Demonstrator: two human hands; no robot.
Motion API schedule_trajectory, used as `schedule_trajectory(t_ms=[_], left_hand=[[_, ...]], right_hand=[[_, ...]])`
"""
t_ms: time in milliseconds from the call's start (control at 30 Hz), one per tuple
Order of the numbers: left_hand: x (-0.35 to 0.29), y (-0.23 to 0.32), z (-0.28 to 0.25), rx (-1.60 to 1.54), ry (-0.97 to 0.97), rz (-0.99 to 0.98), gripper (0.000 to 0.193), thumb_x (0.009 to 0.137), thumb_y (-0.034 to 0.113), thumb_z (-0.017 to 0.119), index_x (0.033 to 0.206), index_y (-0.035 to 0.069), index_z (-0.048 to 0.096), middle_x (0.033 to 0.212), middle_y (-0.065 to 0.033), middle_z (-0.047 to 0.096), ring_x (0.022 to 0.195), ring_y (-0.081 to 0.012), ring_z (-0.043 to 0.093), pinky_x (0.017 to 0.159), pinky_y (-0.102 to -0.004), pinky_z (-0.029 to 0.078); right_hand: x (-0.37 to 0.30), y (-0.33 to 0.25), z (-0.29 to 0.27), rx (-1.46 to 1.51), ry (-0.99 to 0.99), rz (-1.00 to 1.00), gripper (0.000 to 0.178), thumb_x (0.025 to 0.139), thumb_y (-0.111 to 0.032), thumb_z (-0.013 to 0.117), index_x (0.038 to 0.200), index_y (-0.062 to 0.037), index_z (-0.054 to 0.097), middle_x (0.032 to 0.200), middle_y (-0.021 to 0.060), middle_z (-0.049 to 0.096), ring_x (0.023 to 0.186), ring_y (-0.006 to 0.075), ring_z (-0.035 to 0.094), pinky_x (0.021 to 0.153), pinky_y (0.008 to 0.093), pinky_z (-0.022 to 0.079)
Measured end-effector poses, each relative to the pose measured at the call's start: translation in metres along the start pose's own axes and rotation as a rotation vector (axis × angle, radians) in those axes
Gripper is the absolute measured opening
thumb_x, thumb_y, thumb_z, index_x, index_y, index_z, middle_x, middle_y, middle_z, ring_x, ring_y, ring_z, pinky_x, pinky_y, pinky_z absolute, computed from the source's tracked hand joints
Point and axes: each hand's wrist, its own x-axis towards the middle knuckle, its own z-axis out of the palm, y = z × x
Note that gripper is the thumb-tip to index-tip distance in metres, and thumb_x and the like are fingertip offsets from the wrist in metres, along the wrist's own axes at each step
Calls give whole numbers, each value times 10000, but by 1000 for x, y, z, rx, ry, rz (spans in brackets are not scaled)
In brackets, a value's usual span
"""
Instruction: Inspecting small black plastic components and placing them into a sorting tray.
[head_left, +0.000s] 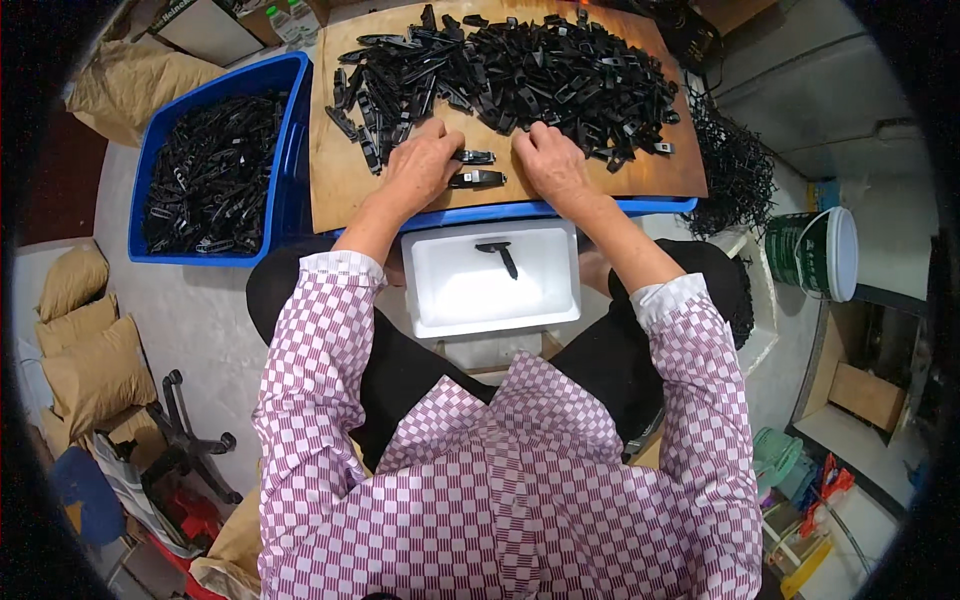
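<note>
A heap of small black plastic clip-like parts (560,75) covers the far part of a wooden board (345,205). At the heap's near left edge, my left hand (422,162) rests with its fingers curled and closed. One slim black clip (476,157) sticks out to the right from its fingertips. Just nearer, a second black clip (478,179) lies beside the same hand. My right hand (552,160) is closed at the heap's near edge, its fingertips pointing into the parts; whatever they grip is hidden. Below the board, a white tray (425,320) holds a few black parts (500,256).
A blue bin (140,215) full of black parts stands left of the board. On the right are a tangle of thin black pieces (735,170), a green bucket with a white rim (815,255) and shelving. Brown sacks (95,370) and a chair base (190,440) lie left.
</note>
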Motion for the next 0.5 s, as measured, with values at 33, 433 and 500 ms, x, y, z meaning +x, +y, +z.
schedule_trajectory(t_ms=[33,433,500], left_hand=[[-1,0,1,-2,-3,1,193,819,135,676,976,81,577,999,-144,542,915,-373,607,753,-472,495],[-4,2,5,13,-12,6,178,828,143,671,979,95,592,983,-137,546,896,-368,620,741,-471,501],[-5,3,5,5,-7,2,178,828,143,671,979,93,591,981,-138,546,895,-366,620,742,-470,501]], right_hand=[[0,0,1,16,14,-6,149,892,-84,545,1040,-64,543,947,127,508,884,313,587,706,390,508],[10,1,-5,499,-75,203,193,959,-144,469,1111,-69,562,987,173,633,913,385,612,757,452,496],[14,5,-3,475,-127,247,207,961,-163,463,1121,-78,562,996,172,639,899,391,618,754,468,495]])
